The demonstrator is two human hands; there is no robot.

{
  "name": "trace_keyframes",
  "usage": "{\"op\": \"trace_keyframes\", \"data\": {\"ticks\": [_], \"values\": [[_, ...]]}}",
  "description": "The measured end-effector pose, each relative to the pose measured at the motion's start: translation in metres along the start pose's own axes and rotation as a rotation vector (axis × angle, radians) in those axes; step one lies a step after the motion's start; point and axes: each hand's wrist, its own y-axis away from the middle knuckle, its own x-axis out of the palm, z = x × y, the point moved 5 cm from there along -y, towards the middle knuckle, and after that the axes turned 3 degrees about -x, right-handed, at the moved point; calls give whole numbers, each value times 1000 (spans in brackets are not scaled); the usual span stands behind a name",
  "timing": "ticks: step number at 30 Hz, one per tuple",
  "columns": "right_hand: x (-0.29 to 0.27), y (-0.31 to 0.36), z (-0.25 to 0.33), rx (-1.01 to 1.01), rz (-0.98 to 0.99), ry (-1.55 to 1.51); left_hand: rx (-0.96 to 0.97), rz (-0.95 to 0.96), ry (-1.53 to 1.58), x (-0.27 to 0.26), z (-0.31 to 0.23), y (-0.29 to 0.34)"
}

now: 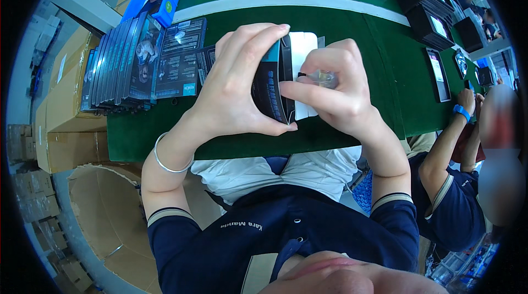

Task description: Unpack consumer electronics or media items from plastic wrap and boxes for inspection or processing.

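Note:
Above the green table (192, 129), close to its front edge, my left hand (234, 74) grips a thin black box (268, 90) with blue print. Its thumb and fingers span the box from end to end, and the side facing right gapes open. A white flat piece (304, 46) shows just right of that opening; whether it is part of the box I cannot tell. My right hand (346, 82) pinches a small clear plastic bag (324, 79) with something dark at its tip. One right finger reaches to the box's opening. What lies inside the box is hidden.
To the left, several similar printed boxes (118, 68) lean in a row beside a blue bin (173, 0). Cartons (71, 90) stand beyond the table's left edge. Black boxes (426, 22) and a long black tray (437, 74) lie at right, near a co-worker's hand (466, 99).

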Motion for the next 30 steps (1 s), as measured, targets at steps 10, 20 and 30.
{"op": "trace_keyframes", "data": {"ticks": [10,20,30], "values": [[-3,18,-24,120,514,-106,-99,211,-342,21,10,9],[-77,93,-9,361,387,-94,-57,384,-280,24,13,10],[-150,171,10,814,109,237,-106,324,-385,3,21,11]]}}
